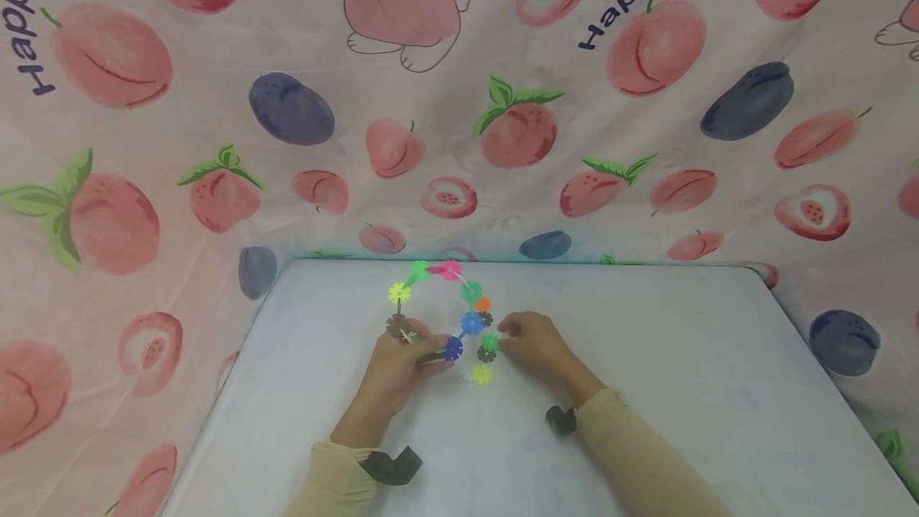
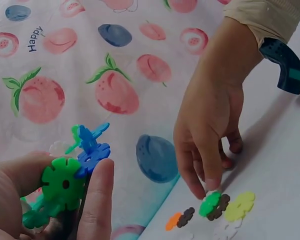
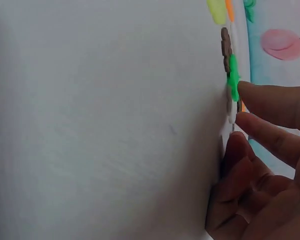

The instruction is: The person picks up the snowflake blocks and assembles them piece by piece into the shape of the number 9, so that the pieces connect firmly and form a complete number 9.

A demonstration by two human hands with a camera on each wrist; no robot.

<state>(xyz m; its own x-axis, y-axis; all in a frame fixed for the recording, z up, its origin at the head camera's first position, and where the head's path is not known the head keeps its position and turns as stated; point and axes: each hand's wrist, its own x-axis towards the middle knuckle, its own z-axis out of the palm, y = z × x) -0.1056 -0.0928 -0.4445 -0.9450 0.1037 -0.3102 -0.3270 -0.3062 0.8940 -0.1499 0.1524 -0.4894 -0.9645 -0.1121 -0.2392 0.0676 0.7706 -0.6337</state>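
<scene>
While our left hand point(image 1: 404, 361) grips a ring of interlocking flower discs point(image 1: 451, 270) just below the frame's centre, our right hand point(image 1: 540, 343) touches a green disc point(image 1: 490, 341) lower right; whether it pinches, we cannot tell.

The left hand point(image 1: 404, 365) hides part of the ring point(image 1: 451, 270). In the right wrist view, the right edge cuts off the right hand point(image 3: 280, 197); whether it pinches the green piece point(image 3: 233, 77) is hard to tell.

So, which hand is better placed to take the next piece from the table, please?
Probably the right hand: it is at the green piece, while the left hand is occupied, holding the joined pieces.
</scene>
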